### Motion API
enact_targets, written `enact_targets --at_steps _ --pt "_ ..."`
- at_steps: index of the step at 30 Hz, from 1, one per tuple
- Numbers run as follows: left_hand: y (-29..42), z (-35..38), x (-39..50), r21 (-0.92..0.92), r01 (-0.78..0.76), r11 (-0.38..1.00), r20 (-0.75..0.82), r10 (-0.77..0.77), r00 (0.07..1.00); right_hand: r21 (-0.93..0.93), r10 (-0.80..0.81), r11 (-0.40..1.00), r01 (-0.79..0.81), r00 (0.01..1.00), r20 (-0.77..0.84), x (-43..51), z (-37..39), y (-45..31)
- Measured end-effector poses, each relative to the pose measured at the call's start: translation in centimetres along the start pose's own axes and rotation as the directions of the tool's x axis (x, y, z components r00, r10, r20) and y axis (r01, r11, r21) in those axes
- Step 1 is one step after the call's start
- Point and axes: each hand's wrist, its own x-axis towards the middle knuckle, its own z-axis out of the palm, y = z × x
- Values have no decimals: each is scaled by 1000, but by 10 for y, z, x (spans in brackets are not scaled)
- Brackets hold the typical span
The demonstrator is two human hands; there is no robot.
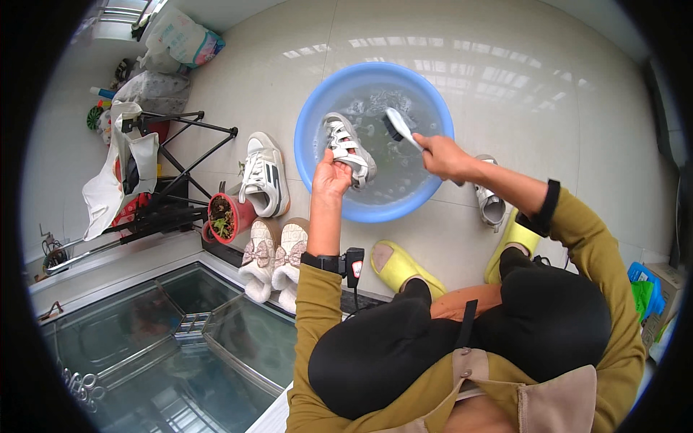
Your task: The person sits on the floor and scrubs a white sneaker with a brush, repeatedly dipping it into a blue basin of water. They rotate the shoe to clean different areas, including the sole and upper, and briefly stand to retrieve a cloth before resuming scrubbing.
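Note:
A blue plastic basin [373,212] of cloudy, sudsy water stands on the tiled floor before me. My left hand [331,176] grips a white strappy shoe [346,142] by its heel end, over the left part of the basin. In my right hand [445,157] is the handle of a white scrubbing brush [401,127] with dark bristles. The brush is over the water, to the right of the shoe and apart from it. A similar white shoe [491,203] lies on the floor right of the basin, partly hidden behind my right forearm.
Left of the basin are a white sneaker [263,176], a red flowerpot [241,216] with small plants and fleece-lined shoes [260,260]. A folding metal frame [187,162] and bags [178,43] stand farther left. A glass-paned door [162,346] is at lower left. Yellow slippers [409,270] are on my feet.

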Motion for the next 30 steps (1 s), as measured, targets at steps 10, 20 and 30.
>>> enact_targets --at_steps 10,20,30 --pt "-26 24 1 102 39 994 109 -50 993 -423 -307 864 272 952 -14 -29 15 -57" --pt "-37 24 -6 140 22 990 152 -44 987 -517 -327 819 248 943 -65 -43 12 -72" --pt "-33 22 -18 417 -89 904 161 23 987 -500 -280 839 213 958 -63 -37 11 -78"
